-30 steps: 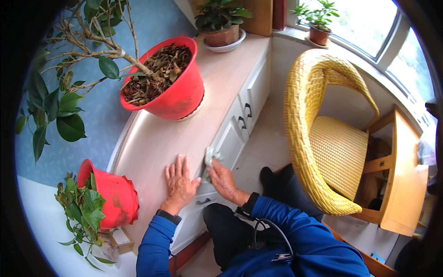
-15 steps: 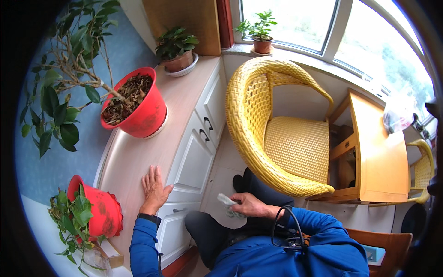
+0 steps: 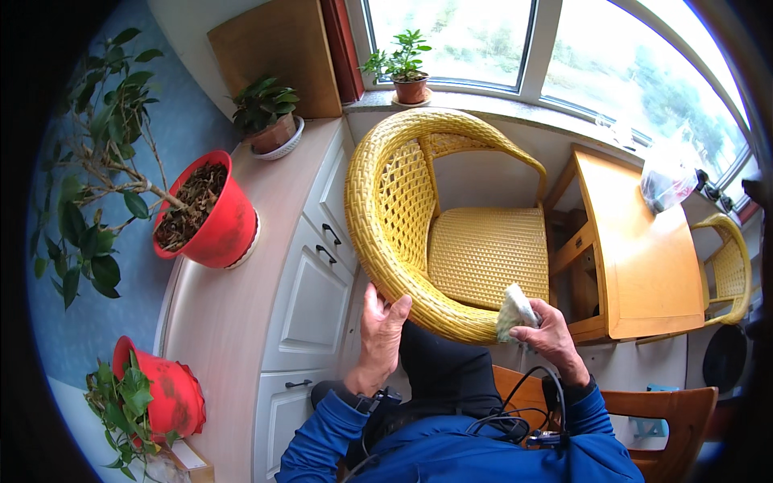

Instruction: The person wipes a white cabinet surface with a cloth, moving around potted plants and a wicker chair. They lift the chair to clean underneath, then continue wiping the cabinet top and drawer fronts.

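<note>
At the lower right of the frame, a brown wooden chair (image 3: 644, 401) stands close beside the person's right forearm, and the dark-trousered legs (image 3: 443, 366) fill the lower middle, partly under the yellow woven chair (image 3: 487, 253). The left hand (image 3: 378, 334), low centre, has its fingertips at the outer edge of that chair's rim; whether it grips or only touches there I cannot tell. The right hand (image 3: 551, 334), right of centre, pinches a pale crumpled cloth (image 3: 514, 312) between thumb and fingers, against the end of the nearer armrest, which it partly covers. The cloth's long axis runs roughly up and down the frame, narrow end upward. The yellow chair takes up the centre, its rounded back toward the left and its open front toward the right; its armrests run left to right. A white cabinet (image 3: 306, 310) hems it in on the left, bearing red pots at lower left (image 3: 171, 398) and mid left (image 3: 213, 221); a wooden table (image 3: 644, 266) crowds it on the right. Farther off are a clear plastic bag (image 3: 668, 179) on the table, a second yellow chair (image 3: 727, 272) at the right edge, and a small potted plant (image 3: 411, 88) below the window (image 3: 451, 40) at the top.
</note>
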